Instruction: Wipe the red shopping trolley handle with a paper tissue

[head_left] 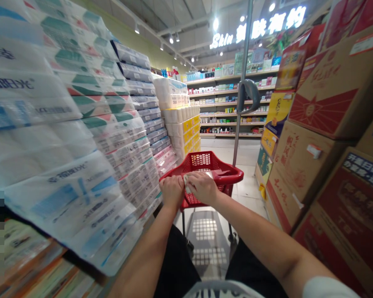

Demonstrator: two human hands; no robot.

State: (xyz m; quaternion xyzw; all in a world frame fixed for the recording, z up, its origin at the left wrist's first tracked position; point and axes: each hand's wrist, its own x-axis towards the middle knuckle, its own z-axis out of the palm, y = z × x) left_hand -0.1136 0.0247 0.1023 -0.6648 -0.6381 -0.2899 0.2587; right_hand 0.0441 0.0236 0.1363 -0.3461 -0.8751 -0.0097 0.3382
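Standing directly in front of the person is a red plastic shopping cart (231,176) with a perforated, lattice-walled basket and thin dark legs. The left hand (173,192) is closed on the near handle edge, its fingers curled over it. Just beside it, the right hand (202,187) is also curled closed on that edge; a small pale, crumpled-looking piece (187,184) shows at its inner side, too small to identify, and I cannot tell whether it is gripped. A slim grey metal pole (237,136) rises at the cart's right side, bearing a grey loop-shaped handle (254,97); where its foot is fixed is hidden.

Below, a grid-patterned shadow (205,248) falls on the pale tiled floor (248,188), between the person's dark-clothed legs (178,256). Leftward lean tall piles of white plastic-wrapped packs with blue print (77,186), white packs with green and coral patches (90,82) and grey-blue packs (146,99); farther on stand white-and-yellow roll packs (186,130). To the right, brown cardboard cartons with red print (323,97) are stacked high. Beyond, long shelves of small boxes and bottles (226,99) lie under a glowing white sign (257,28) reading "Skin" with further characters.
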